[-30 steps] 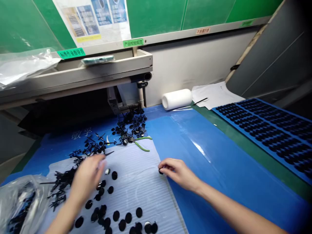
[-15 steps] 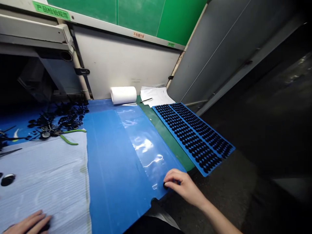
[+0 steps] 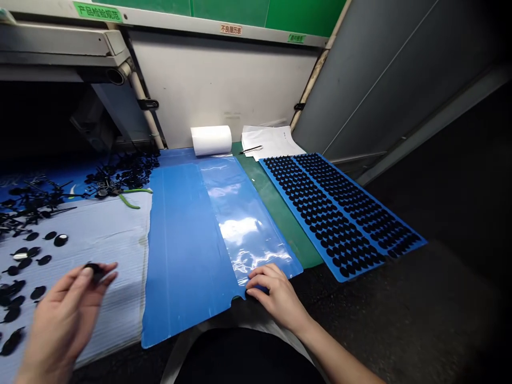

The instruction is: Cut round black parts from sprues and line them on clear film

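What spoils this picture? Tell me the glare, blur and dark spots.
Head view: glare whitens the clear plastic film on the blue sheet; the left hand looks motion-soft; the right side sinks into shadow; wide-angle distortion bends the edges.

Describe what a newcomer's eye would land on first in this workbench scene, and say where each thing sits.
The eye goes first to the blue tray packed with rows of black discs, on the right of the bench. Next comes the left hand at lower left, pinching a black disc above a white corrugated sheet scattered with more discs. The right hand rests at the near edge of the blue plastic sheet in the middle.
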Tool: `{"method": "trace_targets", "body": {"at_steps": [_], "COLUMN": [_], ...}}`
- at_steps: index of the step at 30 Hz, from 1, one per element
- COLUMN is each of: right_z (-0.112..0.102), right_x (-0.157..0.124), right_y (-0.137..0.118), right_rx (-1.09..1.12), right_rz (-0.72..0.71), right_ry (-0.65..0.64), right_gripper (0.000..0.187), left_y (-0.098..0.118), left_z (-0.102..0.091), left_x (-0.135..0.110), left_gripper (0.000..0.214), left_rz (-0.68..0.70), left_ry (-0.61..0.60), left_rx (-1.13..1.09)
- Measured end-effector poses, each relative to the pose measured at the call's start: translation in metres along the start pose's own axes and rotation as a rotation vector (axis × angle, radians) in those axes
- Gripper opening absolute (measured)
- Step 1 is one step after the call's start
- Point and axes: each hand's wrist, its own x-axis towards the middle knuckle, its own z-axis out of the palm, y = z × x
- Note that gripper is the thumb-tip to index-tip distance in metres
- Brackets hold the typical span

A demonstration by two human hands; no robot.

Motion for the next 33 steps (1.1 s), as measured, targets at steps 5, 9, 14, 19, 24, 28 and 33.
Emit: {"method": "trace_targets", "body": {"at_steps": [5, 9, 14, 19, 24, 28, 33], "right_z": [0.001, 0.003, 0.003, -0.002, -0.009, -0.004, -0.001], "right_x": [0.002, 0.003, 0.005, -0.001, -0.014, -0.022, -0.029], "right_y": [0.003, 0.004, 0.001, -0.003, -0.012, -0.019, -0.014], "right_rx": [-0.006, -0.05, -0.145, -0.086, 0.321, 0.713, 0.901], "right_rz": [-0.009, -0.02, -0.05, -0.071, 0.056, 0.3, 0.426], "right_ry": [-0.003, -0.009, -0.037, -0.017, 0.035, -0.146, -0.224], "right_gripper": [0.008, 0.008, 0.007, 0.012, 0.013, 0.009, 0.01], "left_y": [0.015, 0.004, -0.014, -0.028, -0.028, -0.026, -0.03], "left_z": [0.063, 0.085, 0.104, 0.12, 0.129, 0.134, 0.14], "left_x": [-0.056, -0.091, -0.12, -0.133, -0.137, -0.14, -0.148], "left_gripper": [0.019, 0.019, 0.012, 0.022, 0.027, 0.024, 0.017], "left_rz": [-0.452, -0.437, 0.075, 0.673, 0.925, 1.008, 1.119], "left_ry": [-0.179, -0.349, -0.455, -0.555, -0.519, -0.504, -0.549], "left_rx": [-0.448, -0.215, 0.364, 0.501, 0.57, 0.541, 0.472]}}
